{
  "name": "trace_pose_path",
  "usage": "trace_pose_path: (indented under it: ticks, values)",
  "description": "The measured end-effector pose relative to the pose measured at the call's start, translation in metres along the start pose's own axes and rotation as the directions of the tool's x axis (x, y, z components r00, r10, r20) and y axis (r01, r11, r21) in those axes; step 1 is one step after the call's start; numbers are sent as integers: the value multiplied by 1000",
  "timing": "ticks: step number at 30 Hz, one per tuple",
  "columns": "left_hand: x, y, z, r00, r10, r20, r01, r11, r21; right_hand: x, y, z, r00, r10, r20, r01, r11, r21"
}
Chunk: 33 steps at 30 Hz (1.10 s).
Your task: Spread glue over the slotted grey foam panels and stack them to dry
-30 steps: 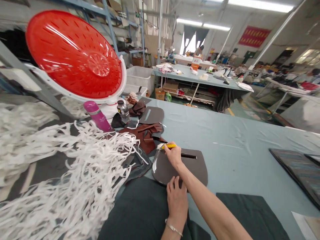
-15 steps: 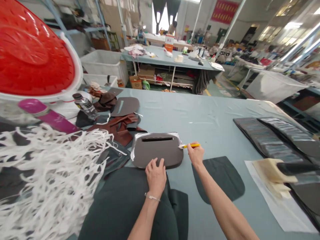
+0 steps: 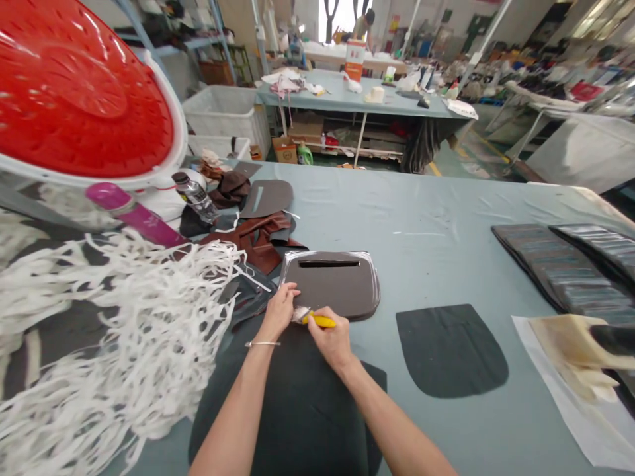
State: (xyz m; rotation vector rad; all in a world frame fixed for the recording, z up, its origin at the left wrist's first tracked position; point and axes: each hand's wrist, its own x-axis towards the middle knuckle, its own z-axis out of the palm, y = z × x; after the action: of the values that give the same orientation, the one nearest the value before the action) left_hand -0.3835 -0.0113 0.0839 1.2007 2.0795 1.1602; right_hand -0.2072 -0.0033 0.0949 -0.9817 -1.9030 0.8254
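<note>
A grey-brown rounded panel point(image 3: 337, 291) with a long slot near its far edge lies in front of me, with white smears along its rim. My left hand point(image 3: 280, 311) rests on the panel's left edge, its fingers stretched out and holding nothing. Gripped in my right hand point(image 3: 333, 340) is a small brush with a yellow handle point(image 3: 323, 320). Its whitish bristles touch or nearly touch the near-left edge of the panel, close beside my left hand. Dark green material point(image 3: 302, 396) spreads below both wrists.
White strips point(image 3: 163, 344) are heaped at left, near a purple bottle point(image 3: 139, 215) and a clear bottle point(image 3: 196, 198). To the right lie a dark cut piece point(image 3: 451, 350), stacked panels point(image 3: 546, 258) and a block with a dark handle point(image 3: 570, 337). A person point(image 3: 364, 25) stands far back.
My right hand has carried the brush from the panel's right edge to its near-left edge. My left hand has shifted from the near edge to the left edge. White now shows along the right rim.
</note>
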Motion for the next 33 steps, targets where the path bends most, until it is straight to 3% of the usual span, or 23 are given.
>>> trace_pose_path:
  ticks: [3, 5, 6, 8, 10, 12, 14, 16, 18, 20, 22, 24, 26, 29, 31, 33]
  values:
    - [-2, -1, 6, 999, 25, 37, -25, 1000, -2, -4, 35, -70, 984, 87, -156, -109, 984, -139]
    - [-8, 3, 18, 995, 90, 46, -92, 994, 56, 2, 50, -112, 922, 110, -371, -205, 952, -227]
    - [-12, 7, 25, 991, 128, 36, -131, 983, 129, 8, 52, -122, 891, 106, -442, -233, 941, -245]
    - [-22, 16, 42, 980, 200, -16, -184, 924, 335, 29, 44, -109, 881, 87, -465, -207, 955, -214]
    - [-32, 23, 56, 965, 248, -79, -175, 844, 508, 55, 26, -63, 936, 42, -349, -83, 991, -105]
    - [-38, 26, 65, 956, 273, -105, -159, 787, 597, 79, 8, -6, 960, -11, -279, 13, 1000, 4]
    - [-39, 26, 68, 954, 282, -105, -154, 758, 633, 93, 3, 30, 979, -57, -197, 62, 998, 21]
    - [-39, 24, 68, 950, 293, -112, -155, 750, 644, 98, 16, 29, 982, -58, -182, 55, 998, -24]
    - [-38, 24, 68, 942, 308, -134, -153, 749, 645, 98, 39, -3, 958, -14, -288, -19, 993, -113]
    - [-39, 24, 69, 936, 319, -149, -153, 749, 644, 99, 57, -42, 884, 29, -466, -135, 971, -196]
    - [-39, 25, 70, 934, 324, -149, -156, 747, 646, 104, 59, -59, 830, 23, -558, -175, 959, -221]
    - [-39, 25, 71, 935, 327, -140, -163, 743, 649, 112, 46, -43, 864, -20, -503, -90, 977, -193]
    - [-39, 24, 70, 938, 322, -128, -165, 740, 653, 120, 26, -2, 929, -92, -358, 49, 991, -127]
    - [-37, 22, 69, 943, 311, -116, -161, 735, 659, 128, 11, 49, 968, -160, -192, 149, 986, -69]
    - [-37, 20, 68, 941, 316, -122, -163, 737, 656, 129, 21, 47, 974, -141, -178, 123, 987, -107]
    - [-37, 21, 68, 936, 325, -137, -163, 744, 648, 128, 42, 15, 961, -81, -264, 30, 981, -193]
